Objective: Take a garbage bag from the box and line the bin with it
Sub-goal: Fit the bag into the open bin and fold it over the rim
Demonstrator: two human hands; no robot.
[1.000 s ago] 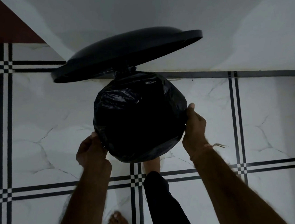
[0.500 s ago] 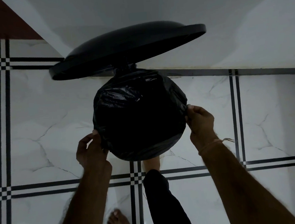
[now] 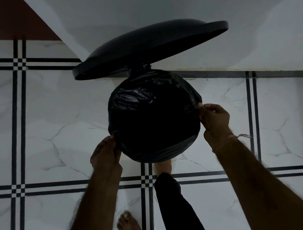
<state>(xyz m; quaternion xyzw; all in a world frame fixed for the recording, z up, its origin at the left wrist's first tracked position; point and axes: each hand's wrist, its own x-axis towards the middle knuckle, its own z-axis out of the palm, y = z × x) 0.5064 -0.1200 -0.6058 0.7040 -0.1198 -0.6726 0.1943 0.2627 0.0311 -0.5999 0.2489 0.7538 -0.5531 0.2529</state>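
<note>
A round black pedal bin stands on the tiled floor with its lid [image 3: 150,47] raised toward the wall. A black garbage bag [image 3: 152,114] covers the bin's mouth and is folded over its rim. My left hand [image 3: 104,153] pinches the bag's edge at the rim's lower left. My right hand [image 3: 214,116] pinches the bag's edge at the rim's right side. The bin's body is hidden under the bag. The box is not in view.
White marble floor tiles with black line borders [image 3: 145,181] lie all around. A white wall [image 3: 192,5] rises behind the bin. One foot [image 3: 163,166] is at the bin's base, the other bare foot [image 3: 129,226] stands nearer to me.
My right hand has shifted up along the rim and now pinches the bag edge. My left hand has closed on the bag at the lower left.
</note>
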